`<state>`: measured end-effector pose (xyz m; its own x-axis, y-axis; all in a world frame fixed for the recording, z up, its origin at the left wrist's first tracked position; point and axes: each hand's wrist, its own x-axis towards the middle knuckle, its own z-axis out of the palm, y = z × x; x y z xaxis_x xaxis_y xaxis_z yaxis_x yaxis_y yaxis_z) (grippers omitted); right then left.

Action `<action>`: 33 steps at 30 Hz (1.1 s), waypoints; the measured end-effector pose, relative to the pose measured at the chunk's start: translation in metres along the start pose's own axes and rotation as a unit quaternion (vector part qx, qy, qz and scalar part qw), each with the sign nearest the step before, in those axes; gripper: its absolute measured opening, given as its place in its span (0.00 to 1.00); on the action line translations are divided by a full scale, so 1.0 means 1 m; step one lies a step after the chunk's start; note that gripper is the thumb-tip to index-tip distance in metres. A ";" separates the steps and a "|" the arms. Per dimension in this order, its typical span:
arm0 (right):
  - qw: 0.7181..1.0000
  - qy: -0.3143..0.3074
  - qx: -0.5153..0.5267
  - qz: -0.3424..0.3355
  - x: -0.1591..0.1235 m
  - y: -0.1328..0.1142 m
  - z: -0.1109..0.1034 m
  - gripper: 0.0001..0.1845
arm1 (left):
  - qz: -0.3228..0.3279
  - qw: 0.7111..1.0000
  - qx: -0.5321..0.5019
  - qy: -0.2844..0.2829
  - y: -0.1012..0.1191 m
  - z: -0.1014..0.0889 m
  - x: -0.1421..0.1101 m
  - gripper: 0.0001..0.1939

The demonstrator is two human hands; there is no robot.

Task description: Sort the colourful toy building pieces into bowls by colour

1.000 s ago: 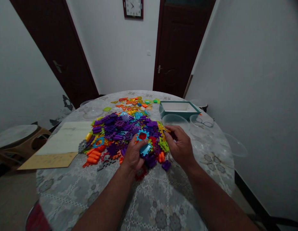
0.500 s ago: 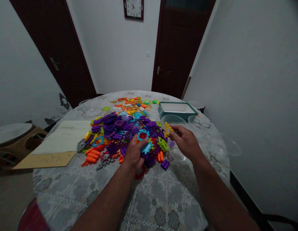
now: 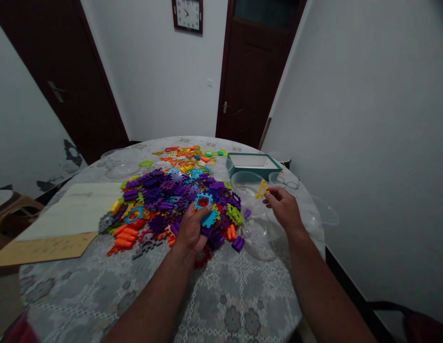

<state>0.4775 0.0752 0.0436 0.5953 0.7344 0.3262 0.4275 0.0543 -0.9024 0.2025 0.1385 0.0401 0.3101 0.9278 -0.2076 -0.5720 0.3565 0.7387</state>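
Note:
My left hand (image 3: 193, 227) is closed on several blue plastic building pieces (image 3: 209, 218), with some green and red showing beside them, in front of a large heap. Thumb and fingers of my right hand (image 3: 283, 207) pinch a yellow triangular building piece (image 3: 262, 189), held up over a clear round plastic container (image 3: 247, 178). The heap of interlocking pieces (image 3: 160, 186) is mostly purple, with orange, green, blue and grey at its edges. A purple piece (image 3: 238, 243) and orange pieces (image 3: 231, 232) lie at the heap's near right side.
A green open box (image 3: 254, 170) stands at the back right, near eyeglasses (image 3: 287, 182). More clear lids or containers (image 3: 324, 210) lie on the right. White paper and brown card (image 3: 42, 250) lie at the left on the lace-patterned tablecloth (image 3: 164, 295).
My right hand has moved the yellow triangular piece rightward, away from the heap and over the clear container. The left hand keeps its hold. The whole view has shifted slightly.

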 end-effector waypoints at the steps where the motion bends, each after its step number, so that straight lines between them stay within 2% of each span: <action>1: 1.000 -0.002 0.001 0.007 0.001 0.001 0.001 0.25 | -0.001 1.000 0.003 0.000 0.000 0.001 -0.001 0.23; 13: 1.000 -0.011 -0.002 0.011 0.004 0.011 0.004 0.23 | 0.001 1.000 0.028 -0.007 -0.005 0.003 -0.003 0.24; 25: 0.999 -0.019 -0.043 0.000 0.015 0.005 -0.004 0.20 | -0.005 0.999 0.033 -0.005 -0.004 0.005 -0.005 0.25; 29: 0.991 -0.021 -0.127 -0.027 0.031 0.001 -0.003 0.17 | -0.006 0.999 0.031 -0.010 -0.003 0.007 -0.005 0.26; 33: 0.950 -0.014 -0.296 -0.096 0.048 -0.001 0.004 0.12 | -0.009 1.000 0.025 -0.015 -0.007 0.005 -0.004 0.26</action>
<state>0.5032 0.1133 0.0594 0.4531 0.7680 0.4527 0.8388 -0.1952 -0.5083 0.2092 0.1320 0.0394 0.3433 0.9174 -0.2013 -0.5282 0.3658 0.7663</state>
